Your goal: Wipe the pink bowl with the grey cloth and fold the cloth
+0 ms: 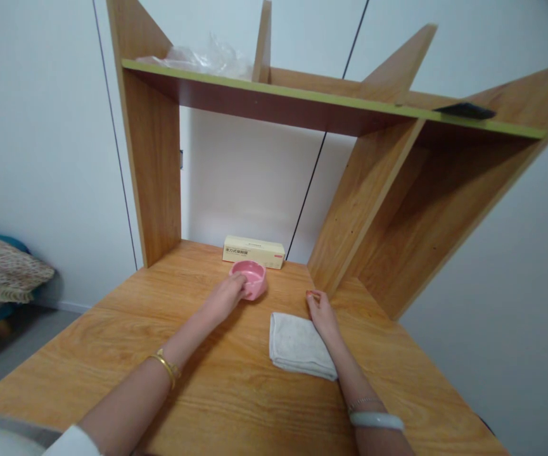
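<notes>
At left, a person's left hand is stretched over a light-brown, wood-grain bench, its fingers grasping the near-left rim of a small, glossy pink bowl with angular sides. The bowl is right at those fingertips; it seems to rest on the bench, though a slight lift cannot be ruled out. Just beyond the bowl and left fingers stands a long cream cardboard box with dark lettering, touched by neither hand. Closer to the viewer than both hands' fingers lies a pale grey, neatly folded cloth. Farthest right, the right hand has loosely curled, released fingers, nothing visible in them. Judging progress, the grip on the bowl is made, its release not yet; the cloth remains folded.
</notes>
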Motion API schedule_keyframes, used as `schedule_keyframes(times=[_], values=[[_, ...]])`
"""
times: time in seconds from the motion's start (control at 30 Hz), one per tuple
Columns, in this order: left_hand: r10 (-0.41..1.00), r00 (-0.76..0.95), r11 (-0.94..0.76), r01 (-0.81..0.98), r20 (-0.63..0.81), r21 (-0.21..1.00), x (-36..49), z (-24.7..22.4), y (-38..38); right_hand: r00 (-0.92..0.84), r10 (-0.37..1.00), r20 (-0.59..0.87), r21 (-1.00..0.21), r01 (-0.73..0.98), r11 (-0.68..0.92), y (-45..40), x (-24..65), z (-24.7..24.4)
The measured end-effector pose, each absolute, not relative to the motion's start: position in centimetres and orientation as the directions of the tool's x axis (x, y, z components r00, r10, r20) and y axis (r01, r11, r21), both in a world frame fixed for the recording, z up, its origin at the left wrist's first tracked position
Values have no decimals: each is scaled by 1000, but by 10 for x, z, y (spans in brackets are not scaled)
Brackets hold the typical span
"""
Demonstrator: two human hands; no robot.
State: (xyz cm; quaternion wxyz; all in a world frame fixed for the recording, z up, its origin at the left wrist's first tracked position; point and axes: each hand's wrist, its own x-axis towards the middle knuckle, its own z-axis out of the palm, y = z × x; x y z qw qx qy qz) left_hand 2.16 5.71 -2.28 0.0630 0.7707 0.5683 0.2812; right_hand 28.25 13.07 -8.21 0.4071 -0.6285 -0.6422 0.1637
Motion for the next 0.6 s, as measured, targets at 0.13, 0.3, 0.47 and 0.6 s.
schedule_keyframes(times=[0.13, 0.3, 0.47, 0.6], values=[[937, 37, -178, 905, 347, 386, -32, -20, 50, 125, 952, 280, -707, 697, 116, 132, 282, -83], [934, -117, -13, 933, 338, 359, -68, -22, 41, 113, 952, 286, -718, 683, 135, 134, 284, -85], [928, -138, 17, 944, 346, 331, -73, -26, 40, 111, 949, 296, -717, 682, 144, 134, 285, -85], [944, -138, 49, 956, 298, 290, -68, -26, 40, 137, 942, 307, -748, 647, 149, 134, 285, -85]])
